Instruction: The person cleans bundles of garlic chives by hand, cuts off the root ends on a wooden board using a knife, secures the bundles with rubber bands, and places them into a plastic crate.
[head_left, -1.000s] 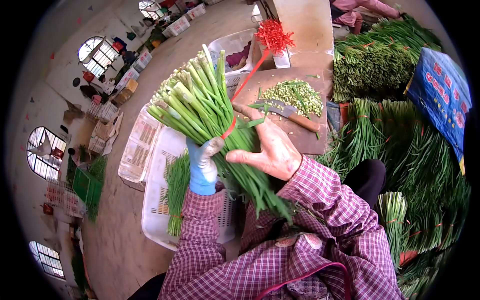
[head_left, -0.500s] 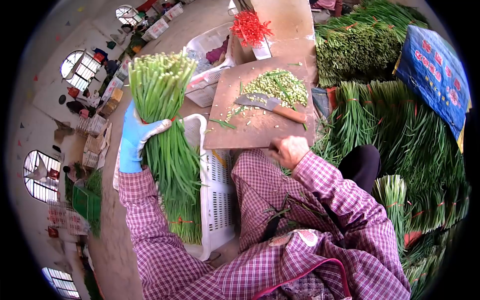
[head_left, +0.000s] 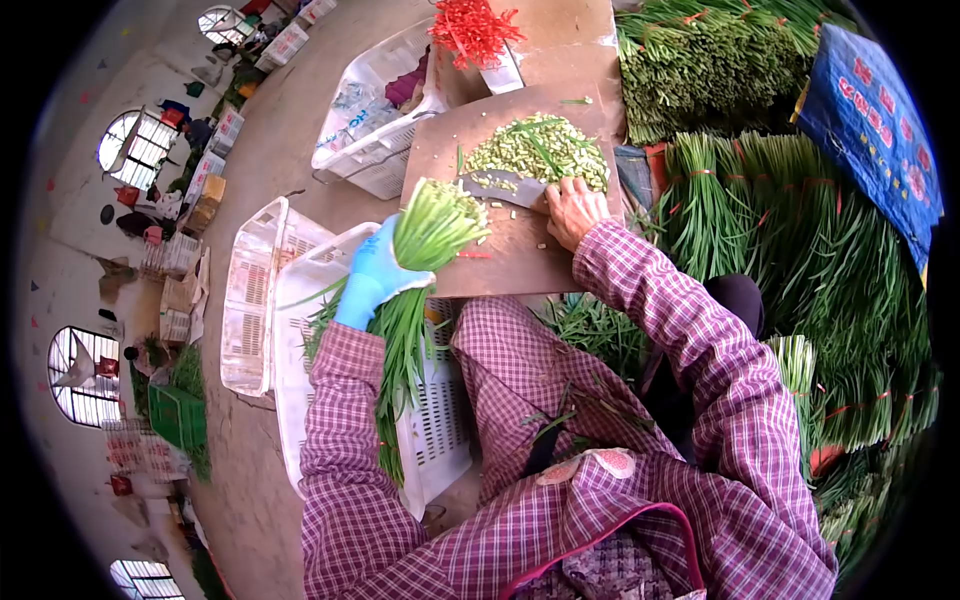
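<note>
Gloved L hand [head_left: 375, 278], grip clamped round green-stem bunch [head_left: 436, 225], pale ends over board [head_left: 510, 262] edge, leaves hanging by white crate [head_left: 436, 440]. R hand [head_left: 577, 212] closed on knife [head_left: 512, 188], blade amid clippings [head_left: 550, 145]. Risk: blade could nick L fingers b/c they're near its path; stems might slip w/ slack grip.

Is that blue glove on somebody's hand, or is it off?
On. The blue glove covers the left hand up to the plaid sleeve, and that hand holds the green bundle.
</note>
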